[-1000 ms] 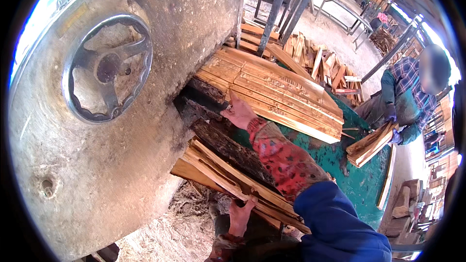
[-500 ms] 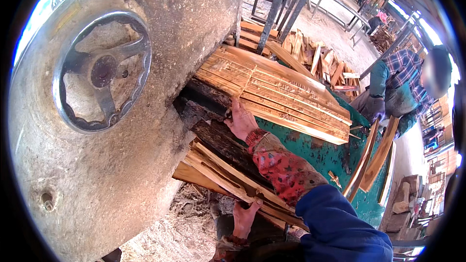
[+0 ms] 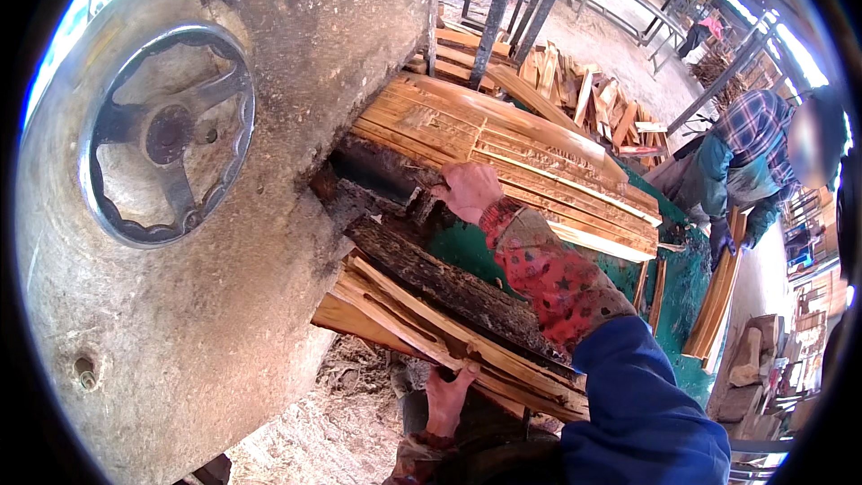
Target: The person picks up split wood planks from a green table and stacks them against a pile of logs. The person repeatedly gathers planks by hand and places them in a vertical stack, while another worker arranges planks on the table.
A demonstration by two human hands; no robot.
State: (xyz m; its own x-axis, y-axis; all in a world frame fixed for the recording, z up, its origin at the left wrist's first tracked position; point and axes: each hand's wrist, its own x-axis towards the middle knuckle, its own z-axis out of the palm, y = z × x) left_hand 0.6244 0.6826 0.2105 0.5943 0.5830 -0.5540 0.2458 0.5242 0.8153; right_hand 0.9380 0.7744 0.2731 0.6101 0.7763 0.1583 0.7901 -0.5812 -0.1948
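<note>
My left hand (image 3: pixel 446 398) is closed round the near edge of several rough wooden slats (image 3: pixel 395 314), low in the view. My right hand (image 3: pixel 471 190) is above it, fingers bent, at the near edge of a stack of sawn boards (image 3: pixel 539 184) and beside a dark metal block (image 3: pixel 420 208). What its fingertips press on is hidden. A dark, bark-covered strip of wood (image 3: pixel 449 278) lies between my two hands, under my right forearm. The boards rest on a green worn table (image 3: pixel 471 247).
A big machine housing (image 3: pixel 296 54) with a handwheel (image 3: pixel 169 135) stands on the left. Across the table, a co-worker (image 3: pixel 750 157) in gloves holds long wooden strips (image 3: pixel 716 305). Wood offcuts (image 3: pixel 597 99) are piled behind the table. Steel posts (image 3: pixel 499 13) rise beyond the boards.
My right hand has shifted slightly right and up, away from the metal block. More of the bark-covered strip shows. The co-worker's strips have moved right and closer together. My left hand keeps its grip.
</note>
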